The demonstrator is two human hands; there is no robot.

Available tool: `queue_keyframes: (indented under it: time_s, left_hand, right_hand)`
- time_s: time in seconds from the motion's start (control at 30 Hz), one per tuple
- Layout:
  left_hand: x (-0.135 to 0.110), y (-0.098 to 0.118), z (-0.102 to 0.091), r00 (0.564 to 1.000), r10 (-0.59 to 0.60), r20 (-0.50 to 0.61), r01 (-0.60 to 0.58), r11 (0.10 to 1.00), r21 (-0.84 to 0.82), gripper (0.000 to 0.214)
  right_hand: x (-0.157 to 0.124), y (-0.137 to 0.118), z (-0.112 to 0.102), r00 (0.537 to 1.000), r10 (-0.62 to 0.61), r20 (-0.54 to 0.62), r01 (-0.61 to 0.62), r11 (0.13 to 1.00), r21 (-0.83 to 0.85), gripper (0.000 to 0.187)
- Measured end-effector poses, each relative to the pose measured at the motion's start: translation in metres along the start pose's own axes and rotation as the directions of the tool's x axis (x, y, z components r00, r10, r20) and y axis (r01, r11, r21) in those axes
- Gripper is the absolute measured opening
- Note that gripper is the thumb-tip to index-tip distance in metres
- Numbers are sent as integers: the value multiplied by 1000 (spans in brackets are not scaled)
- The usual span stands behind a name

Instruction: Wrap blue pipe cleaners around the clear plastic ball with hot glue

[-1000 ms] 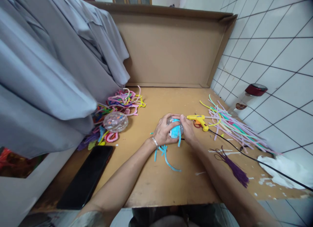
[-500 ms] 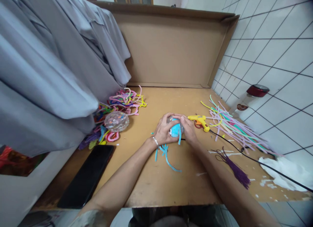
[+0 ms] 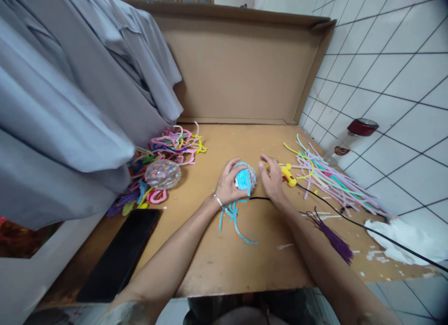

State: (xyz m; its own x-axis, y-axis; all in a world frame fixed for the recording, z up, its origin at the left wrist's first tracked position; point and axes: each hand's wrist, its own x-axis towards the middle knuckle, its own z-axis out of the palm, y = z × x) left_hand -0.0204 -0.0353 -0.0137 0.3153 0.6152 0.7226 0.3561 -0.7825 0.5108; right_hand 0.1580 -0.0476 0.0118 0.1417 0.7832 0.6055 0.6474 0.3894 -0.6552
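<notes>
My left hand (image 3: 229,180) grips a round clear plastic container (image 3: 252,175) from its left side, thumb below and fingers above. Rows of blue pipe cleaner (image 3: 242,179) cover its near face, and one end dangles down. My right hand (image 3: 271,179) is apart from the container, fingers loosely spread with nothing seen in them. It is beside a yellow glue gun (image 3: 289,174), partly hiding its nozzle end. Loose blue pipe cleaner pieces (image 3: 238,224) lie on the table below my left hand. A short black strip (image 3: 259,198) lies between my wrists.
On the left are a second clear container (image 3: 163,174), a heap of coloured pipe cleaners (image 3: 175,145) and a black phone (image 3: 121,255). To the right lie lilac pipe cleaners (image 3: 336,180), a purple bundle (image 3: 332,238), white tissue (image 3: 402,238) and a red-lidded jar (image 3: 362,127). A black cord (image 3: 343,216) crosses there.
My right hand has let go of the container and moved right, toward the glue gun. My left hand still holds the container, now more exposed. The view has shifted slightly.
</notes>
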Motion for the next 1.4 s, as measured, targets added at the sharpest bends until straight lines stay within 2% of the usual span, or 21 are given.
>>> queue_keyframes:
  time_s: [0.07, 0.17, 0.27, 0.4, 0.53, 0.6, 0.67, 0.77, 0.83, 0.93, 1.1, 1.27, 1.4]
  left_hand:
    - [1, 0, -1, 999, -42, -10, 42, 999, -9, 67]
    - [2, 0, -2, 995, -98, -34, 96, 994, -47, 67]
    - [4, 0, -4, 987, -154, -49, 149, 985, -84, 67]
    - [6, -1, -5, 978, -204, -33, 198, 972, -129, 67]
    - [8, -3, -6, 956, -294, 9, 288, 929, -232, 69]
    - [8, -4, -8, 928, -369, 41, 365, 885, -289, 71]
    - [7, -6, -9, 894, -442, 76, 439, 826, -354, 72]
    - [7, -8, -11, 850, -511, 125, 508, 736, -447, 76]
    - [7, -9, -12, 838, -526, 142, 522, 700, -488, 76]
    - [8, -10, -14, 836, -528, 151, 522, 676, -520, 74]
    - [8, -9, -16, 838, -516, 178, 520, 654, -550, 75]
    - [8, -5, -15, 845, -483, 228, 520, 650, -554, 78]
    - [9, -3, -14, 848, -473, 239, 522, 663, -536, 79]
  right_hand:
    - [7, 10, -12, 994, 70, -81, -90, 957, -276, 43]
    - [15, 22, -28, 970, 233, -65, -218, 728, -649, 48]
    - [17, 27, -36, 916, 402, -12, -259, 567, -782, 56]
    - [20, 32, -37, 862, 508, 2, -292, 499, -816, 56]
    - [23, 37, -40, 800, 600, -5, -375, 494, -784, 52]
    - [24, 38, -42, 789, 613, -39, -428, 503, -751, 50]
    - [26, 35, -44, 823, 562, -89, -456, 558, -693, 48]
    - [27, 28, -45, 902, 385, -195, -423, 702, -573, 49]
    - [27, 23, -43, 933, 274, -234, -358, 777, -517, 49]
    - [25, 13, -38, 963, 172, -206, -254, 828, -500, 46]
    - [21, -3, -34, 986, 87, -142, -146, 861, -487, 41]
    - [17, -13, -33, 988, -19, -152, -56, 880, -471, 30]
    - [16, -12, -33, 986, -70, -153, -11, 880, -474, 28]
